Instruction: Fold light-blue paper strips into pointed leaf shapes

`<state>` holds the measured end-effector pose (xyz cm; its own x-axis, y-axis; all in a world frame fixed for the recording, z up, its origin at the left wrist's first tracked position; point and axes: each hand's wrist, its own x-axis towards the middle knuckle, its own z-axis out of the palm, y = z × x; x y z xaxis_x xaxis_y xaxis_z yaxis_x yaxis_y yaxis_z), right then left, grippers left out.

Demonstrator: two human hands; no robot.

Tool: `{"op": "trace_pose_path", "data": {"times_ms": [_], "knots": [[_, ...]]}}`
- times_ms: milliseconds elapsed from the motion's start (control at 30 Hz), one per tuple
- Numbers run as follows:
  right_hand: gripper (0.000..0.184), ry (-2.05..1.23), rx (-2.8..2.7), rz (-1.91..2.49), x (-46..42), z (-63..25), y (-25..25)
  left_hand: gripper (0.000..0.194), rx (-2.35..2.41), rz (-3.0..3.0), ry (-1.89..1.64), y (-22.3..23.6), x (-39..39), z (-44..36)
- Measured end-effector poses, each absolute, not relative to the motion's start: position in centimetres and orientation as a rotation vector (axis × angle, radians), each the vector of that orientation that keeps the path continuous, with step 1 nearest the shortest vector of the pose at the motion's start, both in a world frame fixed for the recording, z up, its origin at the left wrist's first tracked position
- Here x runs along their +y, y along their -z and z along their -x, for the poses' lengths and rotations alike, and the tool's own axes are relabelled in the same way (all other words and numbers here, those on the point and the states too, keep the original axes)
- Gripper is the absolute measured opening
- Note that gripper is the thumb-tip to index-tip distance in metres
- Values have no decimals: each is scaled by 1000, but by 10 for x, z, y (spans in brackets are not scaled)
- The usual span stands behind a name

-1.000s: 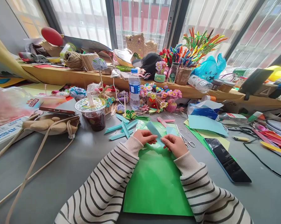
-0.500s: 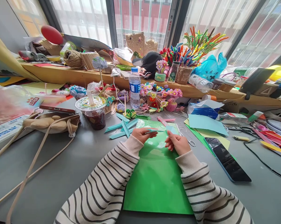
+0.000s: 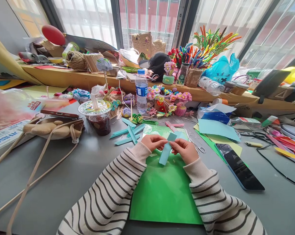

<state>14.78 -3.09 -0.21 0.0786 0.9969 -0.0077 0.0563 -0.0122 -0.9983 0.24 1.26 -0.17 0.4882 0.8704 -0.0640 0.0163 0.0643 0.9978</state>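
Between my hands is a light-blue paper strip (image 3: 165,154), tilted, its lower end toward me. My left hand (image 3: 152,142) pinches its left edge between thumb and fingers. On the opposite edge, my right hand (image 3: 186,150) grips it the same way, thumb and forefinger closed. Both hands are above a glossy green sheet (image 3: 165,195) lying on the grey table. Several folded light-blue strips (image 3: 131,133) lie crossed in a loose pile left of the hands. Scissors (image 3: 199,148) lie just right of my right hand, partly hidden by it.
A lidded cup of dark drink (image 3: 100,122) stands at left, near a beige bag (image 3: 55,130) with long straps. A water bottle (image 3: 141,93) stands at the back. On the right lie a phone (image 3: 239,168) and coloured paper (image 3: 218,130). Craft flowers and pipe cleaners crowd the back.
The light-blue strip, held nearly flat in my left hand before, is turned to face me and slants downward. My right hand has come in from the right and grips it too.
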Motion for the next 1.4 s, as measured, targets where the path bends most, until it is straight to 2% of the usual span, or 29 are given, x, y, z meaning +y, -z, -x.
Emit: {"op": "trace_pose_path", "data": {"times_ms": [167,500,667,867,1400], "knots": [[24,-1041,-1200,1318,-31,-148,2,28,910,-1390,-583,-2,11,-3],[23,-952,-1186,1348,-31,-150,2,28,864,-1424,-521,2,13,-3],[23,-923,-1186,1356,-29,-151,1,27,895,-1391,-564,-1,12,-5],[28,-1099,-1233,1460,-30,-144,2,26,978,-1298,-841,0,13,-4],[21,-1027,-1343,1416,-29,-146,7,27,965,-1285,-716,1,16,-2]]}}
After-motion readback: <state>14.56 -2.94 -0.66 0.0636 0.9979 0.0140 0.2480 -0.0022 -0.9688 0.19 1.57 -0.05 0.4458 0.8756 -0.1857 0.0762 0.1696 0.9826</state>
